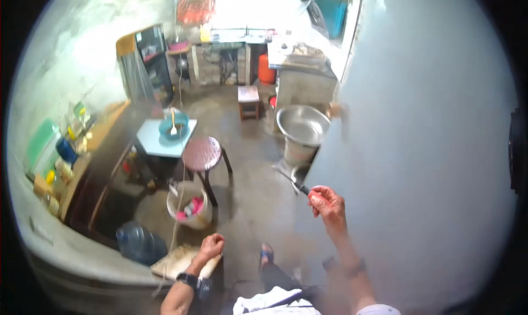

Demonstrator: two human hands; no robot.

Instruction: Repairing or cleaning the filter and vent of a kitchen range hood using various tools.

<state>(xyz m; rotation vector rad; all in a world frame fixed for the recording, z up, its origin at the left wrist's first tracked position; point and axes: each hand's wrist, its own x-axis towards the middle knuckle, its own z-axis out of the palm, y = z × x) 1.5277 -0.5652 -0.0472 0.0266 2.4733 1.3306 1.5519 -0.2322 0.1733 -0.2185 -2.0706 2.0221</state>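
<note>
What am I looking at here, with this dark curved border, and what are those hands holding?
There is no robot here, just a person using two bare hands. The single picture comes from a wide fisheye camera worn on their head, looking down, so straight edges bend and the rim goes dark. Left in the picture is the person's left.

The right hand grips a slim tool, perhaps a screwdriver. The left hand is curled, with nothing visible in it.

Farther off, a pale table carries a teal bowl with a utensil in it. Beside that table stands a round stool.
</note>
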